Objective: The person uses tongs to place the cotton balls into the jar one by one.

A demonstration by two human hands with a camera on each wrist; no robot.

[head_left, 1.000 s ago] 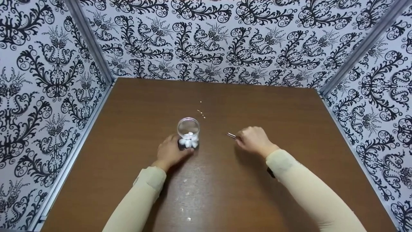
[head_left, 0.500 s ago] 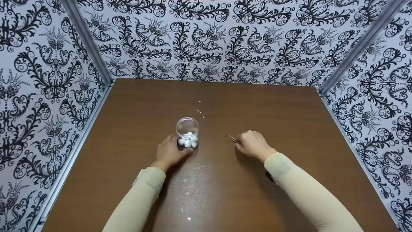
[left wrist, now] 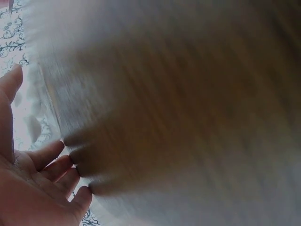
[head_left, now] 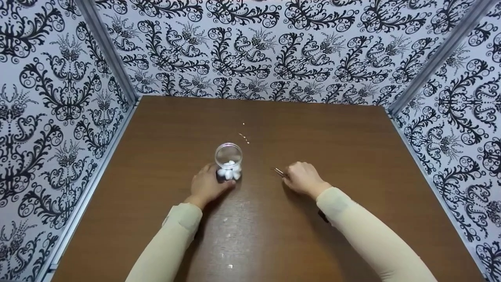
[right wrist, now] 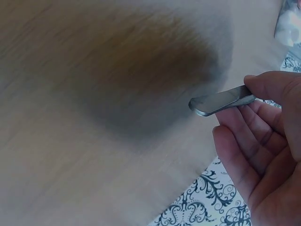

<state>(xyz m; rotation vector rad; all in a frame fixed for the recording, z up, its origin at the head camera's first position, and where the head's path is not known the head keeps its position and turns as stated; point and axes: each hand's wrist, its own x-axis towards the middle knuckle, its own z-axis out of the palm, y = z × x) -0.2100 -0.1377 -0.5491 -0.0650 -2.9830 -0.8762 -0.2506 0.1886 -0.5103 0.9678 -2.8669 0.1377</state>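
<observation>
My left hand point(head_left: 207, 183) holds a clear jar point(head_left: 228, 145) that stands upright on the table, the thumb on its near side. White cotton balls point(head_left: 230, 173) fill its lower part. In the left wrist view the hand's fingertips point(left wrist: 56, 149) rest on the tabletop, with the jar blurred behind. To the right of the jar, my right hand point(head_left: 303, 178) grips metal tweezers point(head_left: 278, 172) whose tips point left towards the jar. The right wrist view shows the rounded end of the tweezers point(right wrist: 221, 101) sticking out between thumb and fingers.
The brown wooden table point(head_left: 250, 235) is bounded by patterned panels point(head_left: 250, 47) at the back and sides, with metal posts point(head_left: 442, 55) in the corners. Small white specks point(head_left: 244, 137) show on the surface behind the jar.
My right hand has moved slightly left and nearer to me with the tweezers, which have turned a little. The left hand and the jar have stayed in place.
</observation>
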